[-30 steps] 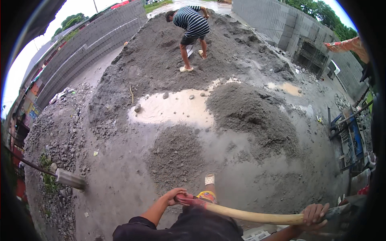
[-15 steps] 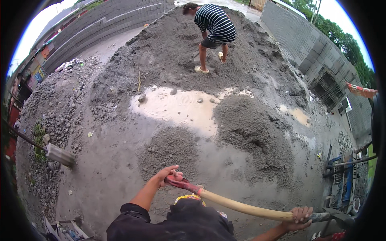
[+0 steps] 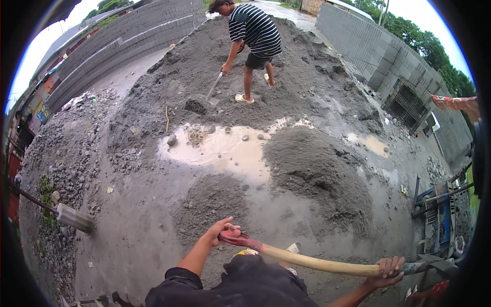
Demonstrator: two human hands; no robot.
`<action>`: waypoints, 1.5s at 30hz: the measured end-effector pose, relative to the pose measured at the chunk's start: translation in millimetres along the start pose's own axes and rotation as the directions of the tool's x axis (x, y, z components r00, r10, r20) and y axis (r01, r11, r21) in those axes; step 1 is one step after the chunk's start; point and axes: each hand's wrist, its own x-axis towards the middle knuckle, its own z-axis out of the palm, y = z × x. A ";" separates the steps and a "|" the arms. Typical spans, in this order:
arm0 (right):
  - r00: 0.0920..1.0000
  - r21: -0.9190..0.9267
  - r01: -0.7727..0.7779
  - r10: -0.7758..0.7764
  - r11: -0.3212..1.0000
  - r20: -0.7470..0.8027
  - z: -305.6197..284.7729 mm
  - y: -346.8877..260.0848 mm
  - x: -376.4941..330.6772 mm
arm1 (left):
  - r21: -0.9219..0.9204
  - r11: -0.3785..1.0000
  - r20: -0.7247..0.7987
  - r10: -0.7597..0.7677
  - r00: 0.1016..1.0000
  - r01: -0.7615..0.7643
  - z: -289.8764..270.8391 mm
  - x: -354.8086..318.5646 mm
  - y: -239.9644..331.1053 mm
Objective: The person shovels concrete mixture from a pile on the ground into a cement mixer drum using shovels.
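Note:
A shovel (image 3: 317, 263) lies across the front of my body, its pale wooden shaft running from a red grip on the left to a dark metal end at the right. My left hand (image 3: 221, 231) holds the red grip, with some fingers lifted off it. Low on the shaft, beside the metal, my right hand (image 3: 390, 270) is wrapped around the wood. The blade is partly lost in the dark right rim, so what it carries cannot be made out. In front of me lie a small grey sand heap (image 3: 210, 204) and a larger one (image 3: 317, 174).
A co-worker in a striped shirt (image 3: 255, 30) bends on a big sand pile (image 3: 169, 71), working a shovel (image 3: 213, 92). A muddy puddle (image 3: 230, 151) lies between us. Stacked grey blocks (image 3: 358, 41) line both sides. Rubble (image 3: 66, 158) covers the left; metal equipment (image 3: 434, 215) stands right.
The co-worker has turned and straightened a little, and their shovel now shows against the sand. New ripples mark the puddle. My shovel has shifted slightly right in view, both hands still on it.

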 end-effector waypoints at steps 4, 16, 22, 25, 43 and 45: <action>0.999 0.016 -0.002 0.001 1.000 0.052 -0.3 -3.3 6.4 | -0.054 0.998 0.032 0.027 0.999 -0.025 12.9 11.7 -7.0; 0.998 0.033 0.030 -0.032 0.999 0.051 -11.1 -20.6 3.0 | -0.257 0.962 0.117 0.122 0.986 -0.089 32.7 18.5 -13.9; 0.998 0.053 0.042 -0.044 0.998 0.039 -16.6 -23.7 -0.2 | -0.263 0.960 0.149 0.139 0.979 -0.096 28.8 23.7 -11.7; 0.999 0.059 0.023 -0.025 0.998 0.039 -19.3 -21.1 -1.4 | -0.182 0.977 0.156 0.142 0.977 -0.113 23.3 22.7 -7.9; 0.999 -0.007 -0.047 0.047 0.999 -0.019 -25.3 14.4 5.9 | -0.255 0.953 0.019 0.173 0.985 -0.163 -3.6 28.9 -12.5; 0.992 0.063 -0.093 0.098 0.994 -0.077 4.5 15.0 10.7 | -0.312 0.939 0.045 0.168 0.985 -0.146 3.6 24.0 -11.8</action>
